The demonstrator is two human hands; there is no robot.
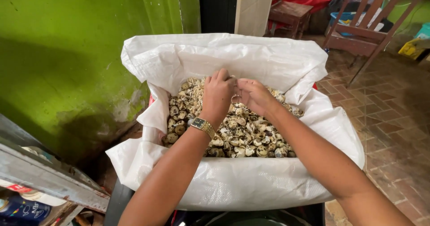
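From the head camera, looking down: a white woven sack (233, 181) stands open, its mouth rolled back into a wide collar, and it holds a deep heap of speckled eggshell pieces (237, 138), cream and brown, mostly broken halves and fragments. The heap fills the visible inside of the sack nearly to the fold.

The left hand (217, 93), with a gold wristwatch (201, 125) on its wrist, hovers over the far part of the heap with fingers curled together; the fingertips are pinched around something small at the top, but it is too hidden to say what. The right hand (253, 96) sits just beside it, fingers bent narrowly toward the left hand's fingertips, a ring on one finger; whether it grips a shell or only touches one cannot be told. Both hands meet above the shells rather than digging into them.

As a judgement of progress: the large pile of empty shells suggests much shelling is already behind, while the hands working one small piece suggest the job continues. No whole eggs or separate bowl show here, so what remains cannot be measured.

Around the sack: a green wall (67, 51) at left, a brick floor (389, 118) at right, and wooden chairs (363, 28) beyond.
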